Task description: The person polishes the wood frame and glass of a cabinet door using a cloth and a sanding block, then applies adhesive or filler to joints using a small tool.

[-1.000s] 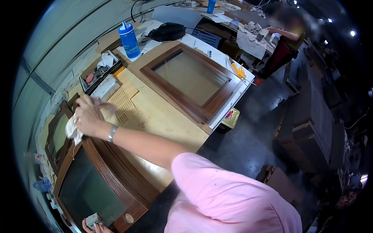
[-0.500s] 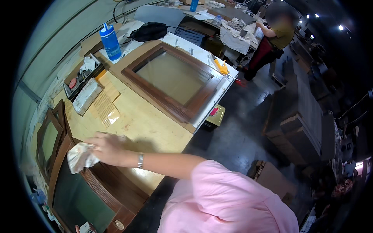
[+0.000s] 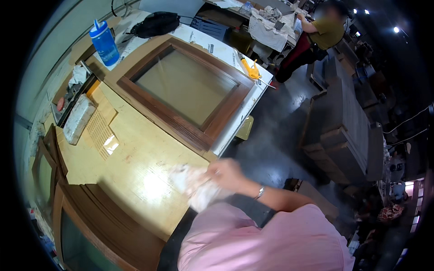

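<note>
A crumpled white, stained rag (image 3: 195, 186) is pinched in my right hand (image 3: 227, 175), over the near right edge of the yellowish workbench; it is blurred by motion. To its left, at the lower left, a brown wooden door frame with a glass pane (image 3: 81, 244) stands on edge, tilted, with ridged wood (image 3: 108, 214) on the side facing the bench. Nothing touches this frame in view. My left hand does not show.
Another glass-paned wooden door (image 3: 187, 86) lies flat on cardboard, beyond the rag. Around it are a blue bottle (image 3: 105, 45), a black bag (image 3: 156, 25), a yellow air gun (image 3: 252, 68) and a whitish block (image 3: 79, 118). A co-worker (image 3: 316, 38) stands at a far bench.
My right hand has lifted the rag off the upright frame's top edge and swung it right, toward my body. The view has shifted; my left hand's fingertip and small block have left the picture.
</note>
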### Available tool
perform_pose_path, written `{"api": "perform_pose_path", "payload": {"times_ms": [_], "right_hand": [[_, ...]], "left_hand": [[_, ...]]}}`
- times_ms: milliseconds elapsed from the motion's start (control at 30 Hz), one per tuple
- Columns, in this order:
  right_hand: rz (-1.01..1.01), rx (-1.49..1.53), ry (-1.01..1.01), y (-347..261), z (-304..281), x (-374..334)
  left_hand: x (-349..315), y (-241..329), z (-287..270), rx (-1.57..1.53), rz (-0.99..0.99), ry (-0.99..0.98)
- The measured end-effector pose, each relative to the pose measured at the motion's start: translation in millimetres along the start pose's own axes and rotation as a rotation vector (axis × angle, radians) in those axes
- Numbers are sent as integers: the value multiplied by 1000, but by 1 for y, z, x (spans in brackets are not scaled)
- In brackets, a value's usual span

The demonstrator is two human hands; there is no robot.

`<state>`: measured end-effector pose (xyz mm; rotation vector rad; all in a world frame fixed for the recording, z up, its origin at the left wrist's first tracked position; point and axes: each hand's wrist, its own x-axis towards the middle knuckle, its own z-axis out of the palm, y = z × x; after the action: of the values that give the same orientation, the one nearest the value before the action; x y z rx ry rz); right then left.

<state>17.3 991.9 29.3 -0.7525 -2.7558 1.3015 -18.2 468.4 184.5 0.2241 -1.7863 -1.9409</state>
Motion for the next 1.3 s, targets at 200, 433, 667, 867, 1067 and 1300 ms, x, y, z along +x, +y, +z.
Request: {"api": "perform_pose_path", "payload": {"times_ms": [200,433,667,867,1067,1300], "right_hand": [[-141,-224,314,28,-80,60],[-272,-401,-43,4,-82,119],[-175,-381,-232,0,-86,147],[-146,-349,-268,0,-84,158],[-135,-318,-274,5,-87,160],[-68,-364,-256,-5,-85,157]], "left_hand": [[27,-22,-79,-29,-128,6],[31,-17,-76,130,-83,-66],[24,-13,-59,185,-49,-63],[12,-10,-25,278,17,14],[11,-9,-21,320,47,35],[13,-11,-25,288,0,103]]}}
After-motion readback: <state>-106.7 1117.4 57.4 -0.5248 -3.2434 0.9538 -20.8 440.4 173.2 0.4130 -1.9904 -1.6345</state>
